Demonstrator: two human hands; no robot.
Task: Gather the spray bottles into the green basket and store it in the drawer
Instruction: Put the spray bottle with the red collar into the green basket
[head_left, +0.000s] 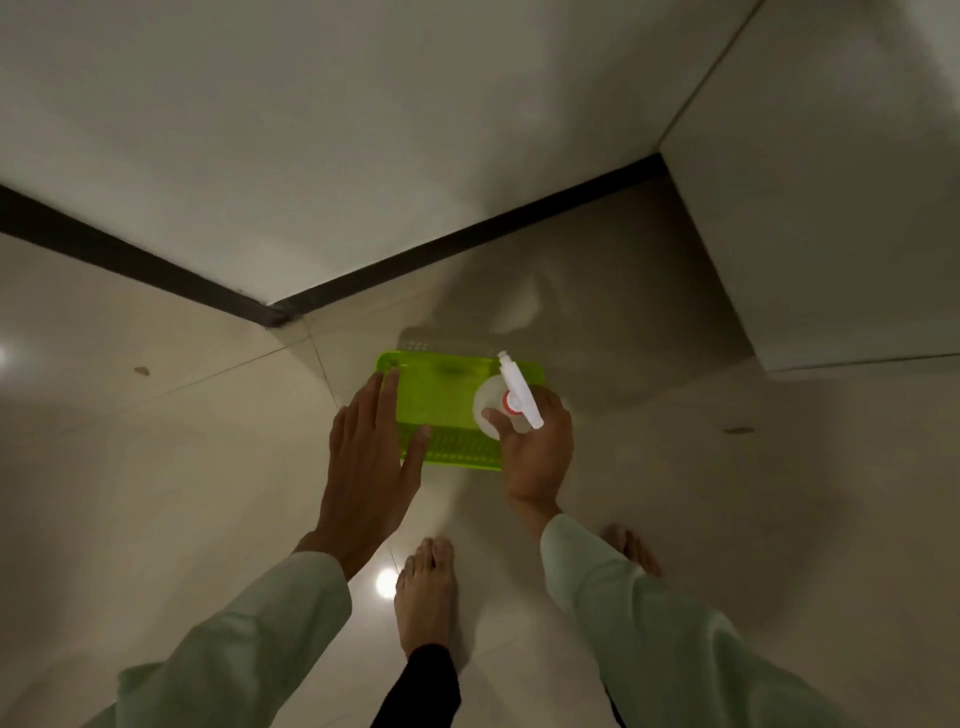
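Note:
A bright green basket (447, 395) lies on the tiled floor in front of my feet. My right hand (537, 452) grips a clear spray bottle (511, 400) with a white trigger head and a red collar, holding it over the basket's right end. My left hand (371, 452) hovers flat with fingers spread over the basket's left edge; whether it touches the rim is unclear. The inside of the basket looks bare apart from the bottle above it. No drawer front is recognisable.
A wall corner with a dark skirting strip (270, 312) juts out just behind the basket. A pale cabinet or wall block (831, 234) stands at the right. My bare feet (426, 592) stand on the glossy floor below the basket.

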